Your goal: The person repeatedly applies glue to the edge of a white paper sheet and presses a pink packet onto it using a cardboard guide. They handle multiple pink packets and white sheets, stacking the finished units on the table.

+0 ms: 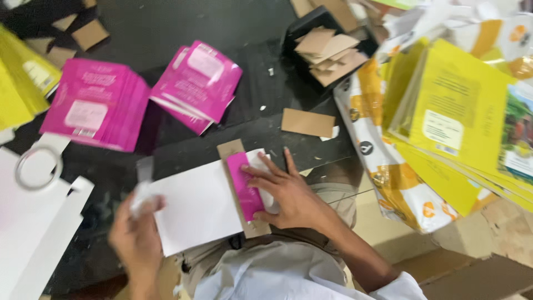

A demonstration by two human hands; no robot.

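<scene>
Pink strip: narrow magenta piece (245, 185) lies lengthwise on a brown card strip (240, 183), at the right edge of the white sheet (197, 206).
Right hand (288, 191): flat, fingers spread wide, pressing down on the pink strip & the white sheet's right end; grips nothing, just pins it.
Left hand (137, 233): at the white sheet's left edge, blurred; fingers curled round a small whitish wad or bit of film (142, 195), can't tell which.
White sheet: sits on the black tabletop (150, 28), near edge hanging toward the person's lap, slightly skewed.
Pink packs: one stack (91, 103) up-left of the white sheet, a second fanned bunch (199, 83) straight above it, well apart from both hands.
Loose brown card (307, 122): above-right of the white sheet, flat on the tabletop.
Black tray (302, 25): further up-right of the sheet, holds a heap of brown card pieces (330, 53).
Yellow folders (455, 111): big slanted pile far right of the sheet, resting on a white & orange printed bag (388, 183).
Yellow items (19, 83): far left of the sheet, by the pink stack.
White board w/ ring (36, 166): left of the sheet, ring lying on top.
</scene>
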